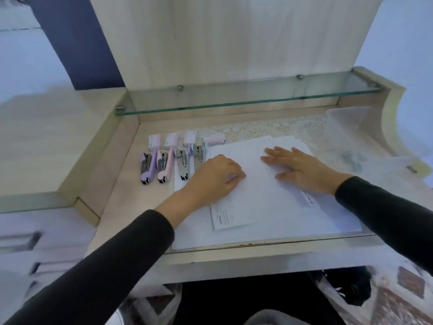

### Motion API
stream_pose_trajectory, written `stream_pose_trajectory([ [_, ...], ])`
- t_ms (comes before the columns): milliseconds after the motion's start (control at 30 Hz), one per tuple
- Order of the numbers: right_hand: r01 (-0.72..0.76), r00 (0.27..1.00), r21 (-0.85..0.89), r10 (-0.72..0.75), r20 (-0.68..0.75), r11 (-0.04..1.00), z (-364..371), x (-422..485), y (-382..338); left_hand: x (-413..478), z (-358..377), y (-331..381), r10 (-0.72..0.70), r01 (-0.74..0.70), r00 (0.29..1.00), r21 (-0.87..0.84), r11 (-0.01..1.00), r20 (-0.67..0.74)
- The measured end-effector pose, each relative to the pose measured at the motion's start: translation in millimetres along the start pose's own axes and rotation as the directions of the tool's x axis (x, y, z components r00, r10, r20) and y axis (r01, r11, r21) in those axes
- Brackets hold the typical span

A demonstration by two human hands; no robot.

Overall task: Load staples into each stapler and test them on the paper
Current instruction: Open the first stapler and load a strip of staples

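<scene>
Both hands lie on the paper (269, 207) in the middle of the counter (131, 207). The right hand (304, 171) is flat with fingers spread and the left hand (215, 178) rests with fingers loosely bent, so neither grip is clamped on anything. Just left of the sheets, a purple stapler (147, 168), a pink stapler (164, 167) and two blue-tipped staplers (182, 166) lie in a row, with small staple boxes (170, 140) lined up behind them. The task looks barely begun, with loading and testing all still to do, though I cannot tell whether any stapler already holds staples.
</scene>
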State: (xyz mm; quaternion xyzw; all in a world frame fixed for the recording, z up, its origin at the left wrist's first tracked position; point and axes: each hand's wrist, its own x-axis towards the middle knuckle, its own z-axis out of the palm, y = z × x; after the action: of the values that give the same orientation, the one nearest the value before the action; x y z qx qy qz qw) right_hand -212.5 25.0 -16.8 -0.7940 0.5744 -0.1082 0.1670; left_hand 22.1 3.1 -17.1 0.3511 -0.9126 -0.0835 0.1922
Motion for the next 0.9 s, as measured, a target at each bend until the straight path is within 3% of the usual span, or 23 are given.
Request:
stream_pose_trajectory([
  [100,0.051,0.989,0.138,-0.031,-0.146,0.989,0,1,-8,-8,-11,-14,-0.113,0.109,0.962,-0.031,0.994,-0.247],
  [200,0.054,0.983,0.14,-0.028,-0.184,0.989,2,5,-11,-10,-25,-26,-0.324,0.322,0.892,-0.06,0.945,-0.316],
  [300,0.008,0.989,0.091,0.006,-0.15,0.996,8,5,-5,-9,-36,-33,-0.479,0.49,0.832,-0.035,0.871,-0.28],
  [367,-0.01,0.989,0.081,0.022,-0.143,0.997,13,2,-1,-6,-38,-35,-0.527,0.553,0.821,0.078,0.829,-0.217],
  [500,0.013,0.984,0.071,0.0,-0.18,0.997,16,2,0,8,-38,-34,-0.592,0.601,0.795,0.305,0.739,-0.135],
  [667,0.003,0.98,0.049,0.007,-0.199,0.999,17,4,2,17,-36,-23,-0.613,0.613,0.778,0.388,0.689,-0.14],
  [767,-0.005,0.978,0.064,0.019,-0.209,0.998,18,4,2,14,-38,-19,-0.594,0.628,0.778,0.306,0.716,-0.206],
  [900,-0.002,0.975,0.095,0.023,-0.221,0.995,18,5,2,2,-46,-10,-0.518,0.543,0.783,-0.027,0.839,-0.345],
])
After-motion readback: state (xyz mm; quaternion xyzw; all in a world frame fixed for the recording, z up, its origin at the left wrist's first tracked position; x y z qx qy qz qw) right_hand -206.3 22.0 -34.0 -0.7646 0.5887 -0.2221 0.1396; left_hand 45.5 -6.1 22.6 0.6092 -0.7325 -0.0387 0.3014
